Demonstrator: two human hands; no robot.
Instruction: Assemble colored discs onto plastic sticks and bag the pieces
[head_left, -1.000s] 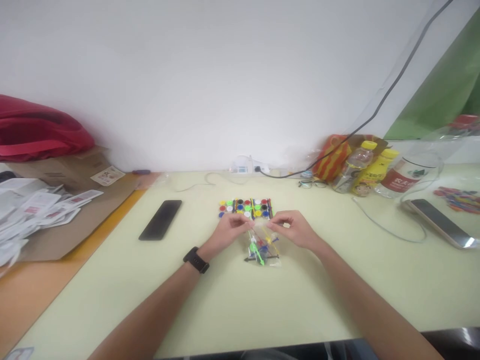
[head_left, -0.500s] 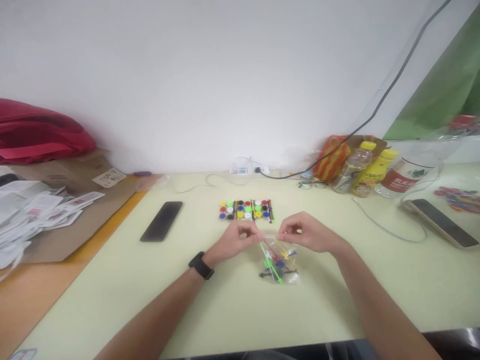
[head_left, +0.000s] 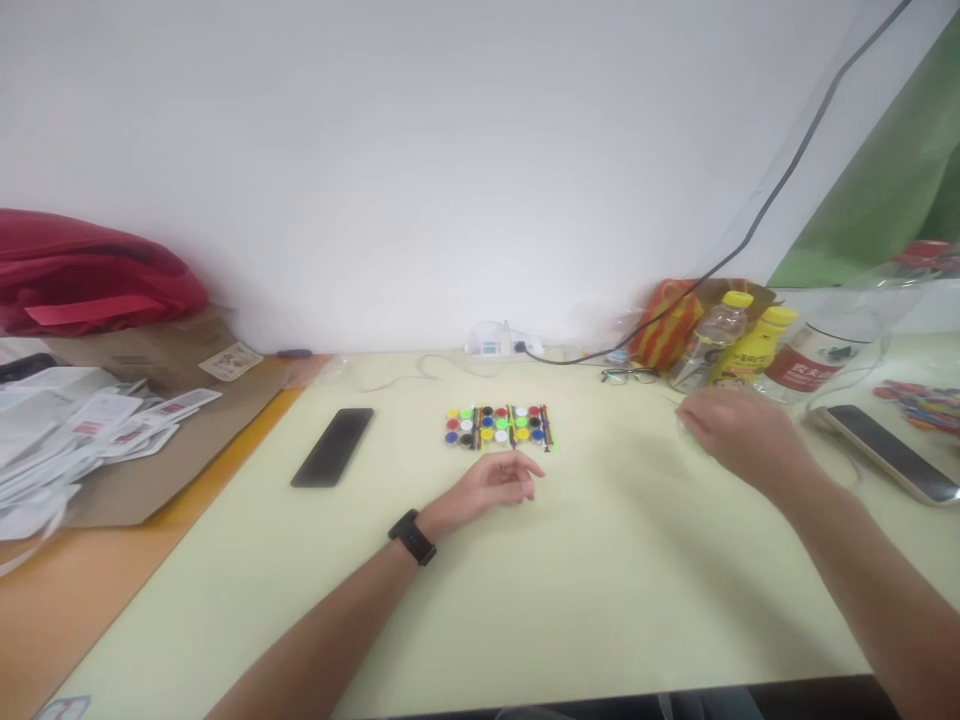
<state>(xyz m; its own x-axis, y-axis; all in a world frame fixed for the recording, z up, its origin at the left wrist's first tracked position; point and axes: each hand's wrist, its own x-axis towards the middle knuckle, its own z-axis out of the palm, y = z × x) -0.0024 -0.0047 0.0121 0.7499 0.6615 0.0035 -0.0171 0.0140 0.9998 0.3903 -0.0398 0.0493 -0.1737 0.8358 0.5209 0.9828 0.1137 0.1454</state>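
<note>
My left hand (head_left: pixel 496 482) rests on the pale green table (head_left: pixel 570 600), fingers loosely spread and holding nothing, with a black watch (head_left: pixel 412 537) on its wrist. Just beyond its fingertips lies a flat set of coloured round caps and thin sticks (head_left: pixel 499 427). My right hand (head_left: pixel 739 435) hovers to the right, close to the bottles, and is blurred by motion. Its fingers cannot be made out. The clear bag of coloured sticks is not visible.
A black phone (head_left: pixel 332 447) lies left of the set, a second phone (head_left: pixel 889 455) at the right. Bottles (head_left: pixel 716 345), glasses (head_left: pixel 628 376) and a cable sit along the back wall. White packets (head_left: pixel 67 430) and a red bag (head_left: pixel 90 275) are at the left.
Both hands held a clear bag of coloured sticks before. Now the bag is out of sight, my right hand has swung right toward the bottles, and my left hand has dropped onto the table.
</note>
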